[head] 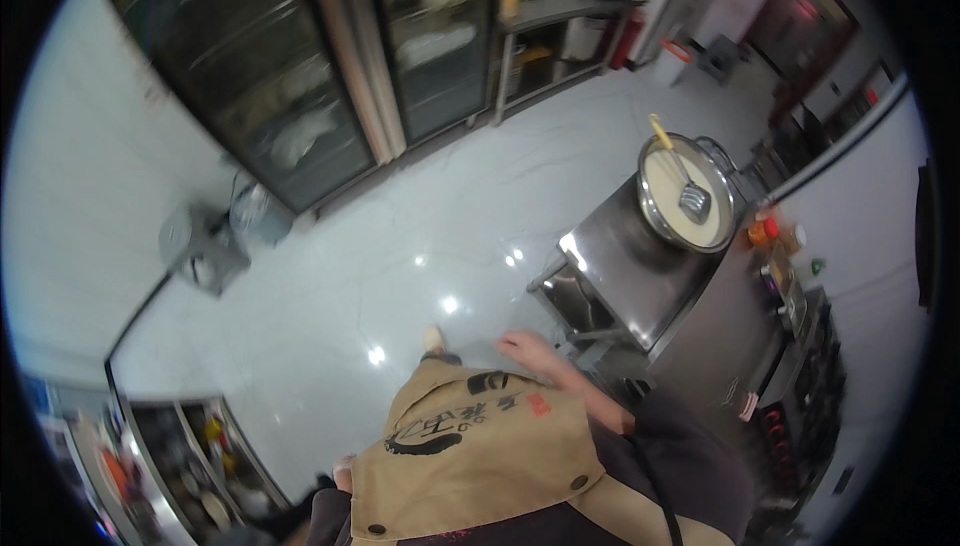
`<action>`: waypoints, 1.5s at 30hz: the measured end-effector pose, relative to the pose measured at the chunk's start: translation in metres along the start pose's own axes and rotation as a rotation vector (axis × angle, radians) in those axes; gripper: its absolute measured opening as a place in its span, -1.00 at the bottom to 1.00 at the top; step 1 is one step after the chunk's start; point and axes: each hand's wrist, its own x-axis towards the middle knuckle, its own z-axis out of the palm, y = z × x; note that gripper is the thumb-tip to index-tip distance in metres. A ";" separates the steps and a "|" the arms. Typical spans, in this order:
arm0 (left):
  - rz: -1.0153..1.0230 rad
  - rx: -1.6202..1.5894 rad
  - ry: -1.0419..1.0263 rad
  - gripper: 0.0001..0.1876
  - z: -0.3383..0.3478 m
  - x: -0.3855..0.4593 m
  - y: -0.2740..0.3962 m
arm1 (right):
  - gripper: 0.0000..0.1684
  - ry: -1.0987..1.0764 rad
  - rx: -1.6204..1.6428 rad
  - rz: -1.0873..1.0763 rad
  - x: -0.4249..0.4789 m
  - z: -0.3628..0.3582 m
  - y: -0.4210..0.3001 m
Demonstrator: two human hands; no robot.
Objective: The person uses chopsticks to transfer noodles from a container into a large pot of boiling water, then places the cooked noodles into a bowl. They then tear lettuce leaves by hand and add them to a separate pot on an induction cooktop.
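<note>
My right hand (pixel 527 351) hangs in front of the tan apron (pixel 480 463), fingers loosely curled, with no object visible in it. Only a sliver of my left hand (pixel 343 472) shows past the apron's left edge; its fingers are hidden. To the right of my right hand is a stainless steel table (pixel 622 261). On that table's far end stands a large metal pot (pixel 651 212) of pale, creamy liquid (pixel 667 186). A slotted turner (pixel 694 201) with a yellow handle leans across the pot, its head at the liquid.
Glass-door display fridges (pixel 435 43) stand across the tiled floor (pixel 330 276). Grey stools (pixel 201 249) and a bucket (pixel 260 216) are by the left wall. A stove (pixel 806 388) and jars (pixel 763 231) line the right. Shelving (pixel 195 456) holds kitchenware at lower left.
</note>
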 end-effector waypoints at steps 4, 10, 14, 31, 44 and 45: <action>0.281 0.168 -0.187 -0.84 0.145 0.038 0.217 | -0.68 0.345 0.126 0.268 -0.001 -0.056 0.038; 0.622 0.480 -0.625 -0.81 0.543 -0.109 0.452 | -0.65 0.397 -0.367 0.891 -0.103 0.044 0.180; 0.904 0.500 -1.132 -0.65 0.770 -0.309 0.491 | -0.62 0.256 0.180 1.398 -0.053 0.010 0.125; 0.930 0.856 -1.121 -0.74 1.125 -0.417 0.608 | -0.63 0.780 0.464 0.809 0.412 -0.541 0.246; 1.807 0.616 -0.582 -0.50 1.585 -0.662 0.906 | -0.64 0.719 0.428 0.981 0.580 -0.876 0.338; 1.830 0.503 -0.563 -0.44 1.610 -0.672 0.936 | -0.64 0.696 0.419 0.988 0.594 -0.900 0.350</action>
